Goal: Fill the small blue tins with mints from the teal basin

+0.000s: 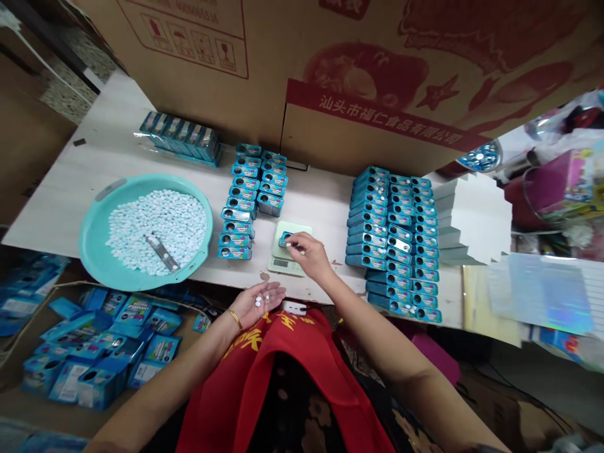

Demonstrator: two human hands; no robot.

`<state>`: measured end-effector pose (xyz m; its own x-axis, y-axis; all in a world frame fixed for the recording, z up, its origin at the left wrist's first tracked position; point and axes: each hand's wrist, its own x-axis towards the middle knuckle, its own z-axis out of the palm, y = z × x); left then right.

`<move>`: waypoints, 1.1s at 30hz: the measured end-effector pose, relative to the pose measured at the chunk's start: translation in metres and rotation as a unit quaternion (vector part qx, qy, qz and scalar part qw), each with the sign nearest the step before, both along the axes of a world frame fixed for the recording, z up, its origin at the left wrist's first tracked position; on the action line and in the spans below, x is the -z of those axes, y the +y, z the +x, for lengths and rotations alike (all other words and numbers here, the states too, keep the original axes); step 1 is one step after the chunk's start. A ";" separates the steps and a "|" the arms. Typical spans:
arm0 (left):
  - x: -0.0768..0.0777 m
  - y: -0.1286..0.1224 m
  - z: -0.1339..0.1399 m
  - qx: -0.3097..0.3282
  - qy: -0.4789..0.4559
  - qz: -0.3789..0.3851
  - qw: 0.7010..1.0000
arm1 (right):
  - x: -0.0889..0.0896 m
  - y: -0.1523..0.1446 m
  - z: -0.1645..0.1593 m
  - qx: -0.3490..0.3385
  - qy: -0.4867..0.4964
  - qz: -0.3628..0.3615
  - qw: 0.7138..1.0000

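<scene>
My left hand (259, 304) lies palm up near the table's front edge, fingers stretched out, with several white candies (258, 301) resting loose on it. Above a small digital scale (285, 267), my right hand (309, 253) is closed in a pinch, and a white candy shows at its fingertips. One blue candy box (284, 237) is on the scale pan, partly covered by those fingers. To the left, a turquoise basin (89, 236) contains a heap of white candies (155, 220) with a metal scoop (163, 253) lying on top.
Two rows of blue boxes (236, 229) stand left of the scale, several denser rows (368, 226) to its right. A wrapped pack (182, 135) lies at the back. A large carton (264, 94) walls off the far side. Below left, an open carton (189, 343) holds loose blue boxes.
</scene>
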<state>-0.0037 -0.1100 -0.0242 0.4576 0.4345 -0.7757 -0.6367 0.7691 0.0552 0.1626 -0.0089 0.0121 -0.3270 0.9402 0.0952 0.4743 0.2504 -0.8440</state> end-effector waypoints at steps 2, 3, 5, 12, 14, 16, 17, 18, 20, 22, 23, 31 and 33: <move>0.001 -0.001 -0.001 -0.003 0.000 0.007 1.000 | 0.008 0.016 0.001 -0.005 -0.027 0.018 0.999; 0.001 -0.002 -0.002 -0.004 0.001 0.009 1.000 | 0.011 0.021 0.003 -0.011 -0.043 0.030 0.999; 0.003 -0.002 -0.003 -0.006 0.002 0.011 1.000 | 0.013 0.025 0.007 -0.024 -0.079 0.053 0.995; 0.000 0.000 -0.003 -0.040 -0.030 0.011 0.999 | -0.010 -0.031 -0.005 -0.104 -0.160 0.078 0.979; -0.005 0.002 -0.001 -0.058 -0.053 0.015 0.997 | -0.011 -0.057 -0.020 -0.224 -0.197 0.084 0.951; -0.010 0.003 0.000 -0.056 -0.062 0.009 0.996 | -0.009 -0.074 -0.033 -0.285 -0.237 0.083 0.925; -0.012 0.003 0.001 -0.048 -0.060 0.003 0.997 | -0.007 -0.079 -0.037 -0.300 -0.247 0.076 0.918; -0.013 0.003 0.001 -0.039 -0.052 -0.005 0.998 | -0.005 -0.082 -0.039 -0.312 -0.251 0.065 0.914; -0.014 0.002 0.001 -0.029 -0.037 -0.013 0.999 | -0.004 -0.083 -0.040 -0.331 -0.247 0.040 0.910; -0.013 0.001 0.000 -0.023 -0.041 -0.011 0.999 | -0.003 -0.081 -0.039 -0.335 -0.250 0.029 0.908; -0.013 0.000 -0.001 -0.020 -0.049 -0.006 0.999 | -0.003 -0.081 -0.038 -0.332 -0.253 0.029 0.908; -0.013 0.000 -0.004 -0.023 -0.063 0.017 0.998 | 0.005 -0.081 -0.037 -0.314 -0.193 0.040 0.929; -0.011 -0.001 -0.004 -0.025 -0.059 0.010 0.998 | 0.008 -0.081 -0.036 -0.303 -0.175 0.029 0.936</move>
<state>-0.0074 -0.1110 -0.0127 0.5231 0.4737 -0.7085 -0.6768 0.7361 -0.0075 0.1268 -0.0901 0.0040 -0.8194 0.5687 -0.0721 0.4754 0.6037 -0.6399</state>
